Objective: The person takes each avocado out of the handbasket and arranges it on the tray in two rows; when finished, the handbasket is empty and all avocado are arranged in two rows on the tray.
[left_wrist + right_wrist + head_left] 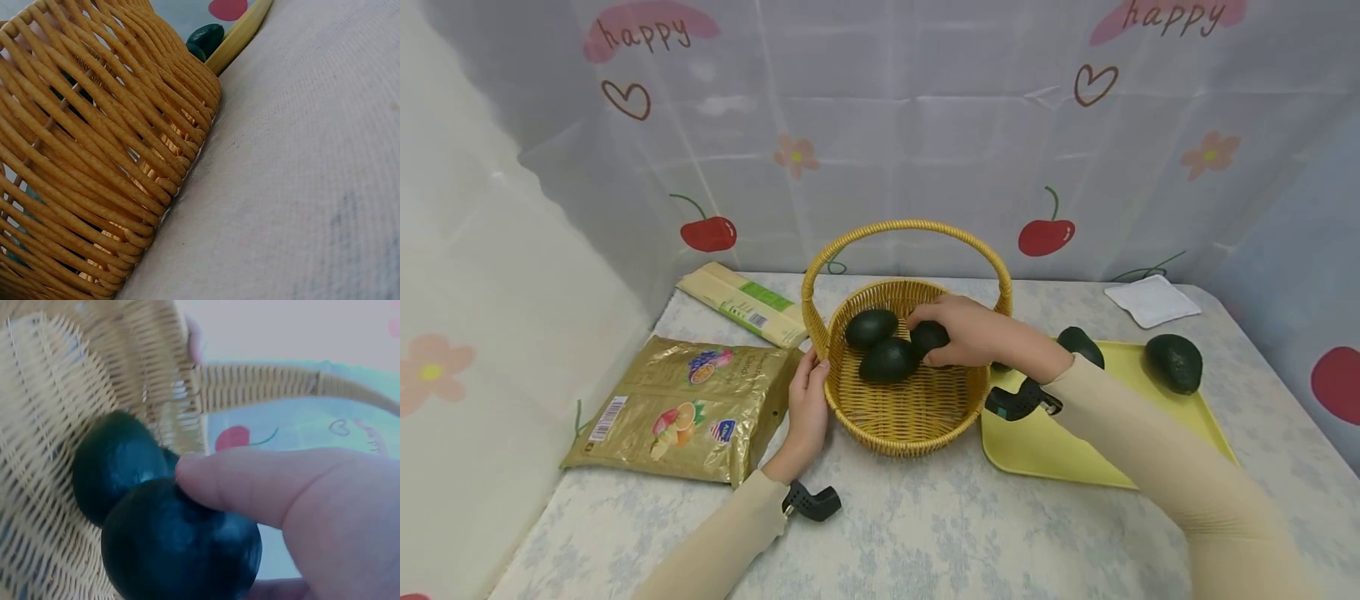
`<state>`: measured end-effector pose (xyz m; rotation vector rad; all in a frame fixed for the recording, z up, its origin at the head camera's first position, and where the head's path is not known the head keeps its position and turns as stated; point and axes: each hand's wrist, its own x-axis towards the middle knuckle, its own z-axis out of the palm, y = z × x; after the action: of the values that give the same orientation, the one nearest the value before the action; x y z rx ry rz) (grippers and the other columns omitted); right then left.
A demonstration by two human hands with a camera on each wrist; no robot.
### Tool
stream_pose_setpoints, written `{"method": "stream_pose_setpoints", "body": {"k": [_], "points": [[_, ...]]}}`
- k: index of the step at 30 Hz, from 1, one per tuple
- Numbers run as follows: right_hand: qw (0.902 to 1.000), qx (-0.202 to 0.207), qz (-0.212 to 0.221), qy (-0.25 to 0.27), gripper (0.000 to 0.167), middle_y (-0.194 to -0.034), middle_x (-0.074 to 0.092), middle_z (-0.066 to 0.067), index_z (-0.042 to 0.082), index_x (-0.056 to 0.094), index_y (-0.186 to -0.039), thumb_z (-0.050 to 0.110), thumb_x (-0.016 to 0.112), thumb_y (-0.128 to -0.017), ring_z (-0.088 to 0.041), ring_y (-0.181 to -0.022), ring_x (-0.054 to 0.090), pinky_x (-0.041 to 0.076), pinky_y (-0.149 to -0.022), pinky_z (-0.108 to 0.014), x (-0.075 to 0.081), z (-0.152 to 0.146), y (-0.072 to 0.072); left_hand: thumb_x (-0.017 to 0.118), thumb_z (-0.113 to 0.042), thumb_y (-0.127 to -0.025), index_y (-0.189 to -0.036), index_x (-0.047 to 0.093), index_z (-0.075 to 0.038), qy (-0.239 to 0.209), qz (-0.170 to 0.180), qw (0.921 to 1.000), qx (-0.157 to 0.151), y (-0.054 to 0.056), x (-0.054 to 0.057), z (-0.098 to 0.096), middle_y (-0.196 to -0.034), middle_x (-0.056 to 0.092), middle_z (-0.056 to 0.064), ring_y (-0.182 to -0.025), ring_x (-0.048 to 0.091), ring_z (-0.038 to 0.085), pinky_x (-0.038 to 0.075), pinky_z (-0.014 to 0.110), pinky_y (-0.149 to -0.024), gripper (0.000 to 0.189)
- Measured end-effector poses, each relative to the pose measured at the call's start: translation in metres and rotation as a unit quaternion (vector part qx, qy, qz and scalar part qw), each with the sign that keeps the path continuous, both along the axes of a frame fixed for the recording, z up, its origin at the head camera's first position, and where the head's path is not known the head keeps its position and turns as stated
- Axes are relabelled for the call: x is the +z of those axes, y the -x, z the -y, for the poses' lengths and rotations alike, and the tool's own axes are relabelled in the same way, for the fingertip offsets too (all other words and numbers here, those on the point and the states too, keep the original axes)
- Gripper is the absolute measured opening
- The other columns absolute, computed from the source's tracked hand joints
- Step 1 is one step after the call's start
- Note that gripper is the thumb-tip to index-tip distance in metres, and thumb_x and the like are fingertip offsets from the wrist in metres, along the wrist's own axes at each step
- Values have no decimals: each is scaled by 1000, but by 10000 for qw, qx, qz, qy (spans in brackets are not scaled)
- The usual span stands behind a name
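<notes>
A yellow wicker basket with a tall arched handle stands mid-table. Inside it lie two dark green avocados, one at the back left and one nearer the centre. My right hand reaches over the right rim and grips a third avocado between thumb and fingers, next to the other two. Against the basket's left outer wall rests my left hand, its fingers fairly straight along the weave. In the left wrist view the basket wall fills the left side, and that hand is out of sight.
On the right, a yellow tray carries avocados, partly hidden by my right forearm. A gold candy bag and a pale green-labelled packet lie on the left. Behind the tray is a white square item.
</notes>
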<state>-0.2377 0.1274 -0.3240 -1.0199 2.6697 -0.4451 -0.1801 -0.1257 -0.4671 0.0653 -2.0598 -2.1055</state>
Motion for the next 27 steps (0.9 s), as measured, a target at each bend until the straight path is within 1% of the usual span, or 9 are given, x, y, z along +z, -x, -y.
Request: {"method": "stream_pose_setpoints", "body": {"k": [1,5,9,13,17,21,23,27], "points": [[9999,44,0,98,51,-135,61,-14,15,61,-139,23,76,-91,-31,-118,57,53,-91,-44,1,-3,-3,39,-26,-110,-156,42,-15,7,4,10000,5,0,0,0,-154,50,9,-140,49,24,43,19,-104,47],[9976,294,41,630,50,-134,63,-12,13,62,-137,20,77,-90,-29,-116,58,53,-89,-42,2,-13,-17,40,-26,-110,-156,42,-15,33,19,10000,10,0,0,0,-154,50,9,-140,49,24,43,20,-104,48],[9939,440,75,1007,48,-133,64,-9,13,63,-134,18,77,-89,-25,-112,60,55,-87,-39,1,-24,-27,40,-25,-110,-156,42,-14,32,4,10000,27,1,0,0,-154,50,9,-140,49,24,43,20,-105,48],[9908,375,195,1283,46,-133,64,-6,16,64,-133,16,77,-89,-22,-109,60,57,-83,-34,-1,-36,-35,40,-25,-109,-156,42,-14,40,3,10000,44,0,1,0,-154,50,9,-140,49,24,43,18,-103,48],[9855,256,541,1587,46,-134,61,-7,19,63,-133,14,77,-89,-21,-107,60,59,-77,-30,-2,-46,-43,40,-25,-110,-156,42,-13,45,7,10000,53,0,1,0,-153,51,10,-139,49,24,43,16,-102,48],[9789,127,901,1828,48,-134,59,-9,19,62,-133,11,77,-89,-21,-104,63,60,-76,-29,-3,-56,-51,40,-24,-109,-156,42,-13,12,10,10000,76,0,1,-1,-152,52,11,-138,50,25,44,14,-99,48],[9762,60,967,1941,47,-133,59,-9,18,62,-133,11,77,-89,-20,-102,64,60,-77,-29,-3,-61,-55,40,-24,-109,-156,43,-13,-5,5,10000,92,0,1,-1,-152,52,11,-137,51,26,44,13,-98,48],[9709,-75,965,2192,46,-129,61,-10,15,62,-132,10,77,-89,-15,-101,65,61,-77,-30,-4,-72,-63,40,-23,-109,-156,42,-13,-36,9,10000,88,0,1,-1,-152,52,11,-137,51,25,44,14,-99,48]]}}
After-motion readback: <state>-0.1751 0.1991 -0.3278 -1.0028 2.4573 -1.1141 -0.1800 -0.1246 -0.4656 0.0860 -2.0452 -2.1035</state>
